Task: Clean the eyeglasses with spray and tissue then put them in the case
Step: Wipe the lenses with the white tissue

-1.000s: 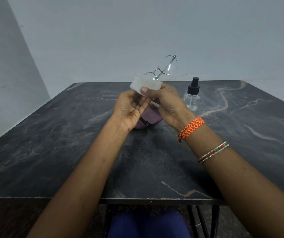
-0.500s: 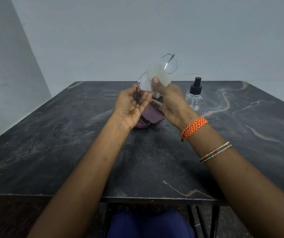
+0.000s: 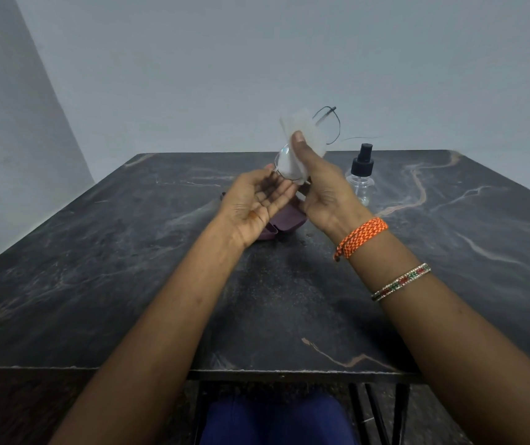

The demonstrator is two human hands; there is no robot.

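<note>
1. The right hand [image 3: 323, 191] was closed on a translucent white tissue [image 3: 305, 133], thumb pressing it against a lens of the thin wire-framed round eyeglasses [image 3: 292, 165], which were held up in the air above the bench.
2. The left hand [image 3: 257, 203] lay palm-up with its fingertips pinched on the lower lens rim; how firmly that grip held was hard to tell.
3. The tissue covered most of the upper lens, so only a dark arc of rim and one thin temple arm stuck out to the right.
4. Below the hands a maroon hard glasses case [image 3: 284, 221] rested on the dark marble-patterned bench [image 3: 129, 252], mostly hidden by both hands, so whether it stood open was unclear.
5. A clear plastic spray bottle with a black nozzle [image 3: 362, 175] stood upright just right of the right hand.
6. Compared with half a second earlier, the tissue had slid higher over the upper lens, while the left hand kept its place.
</note>
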